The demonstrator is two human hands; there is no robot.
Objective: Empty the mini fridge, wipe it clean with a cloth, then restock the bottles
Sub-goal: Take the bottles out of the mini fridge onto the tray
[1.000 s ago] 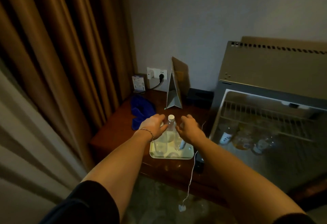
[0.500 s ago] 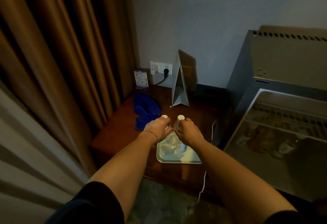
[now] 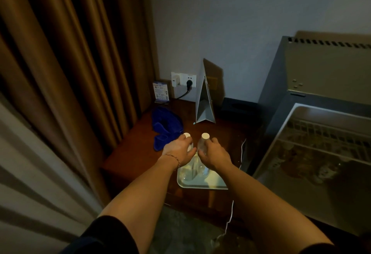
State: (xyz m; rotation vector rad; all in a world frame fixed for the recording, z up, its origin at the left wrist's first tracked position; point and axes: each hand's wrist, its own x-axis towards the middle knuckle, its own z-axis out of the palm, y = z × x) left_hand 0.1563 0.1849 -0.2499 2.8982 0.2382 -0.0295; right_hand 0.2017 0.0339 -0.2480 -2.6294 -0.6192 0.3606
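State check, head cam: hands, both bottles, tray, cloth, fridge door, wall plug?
left hand: gripping left bottle
right hand: gripping right bottle
left bottle: capped, upright
right bottle: capped, upright
tray: on the table, bottles over it
blue cloth: crumpled on the table, untouched
fridge door: open
black plug: in the socket

Blue cloth [image 3: 165, 126], white-capped clear bottles [image 3: 203, 145], brown curtain [image 3: 80, 63]
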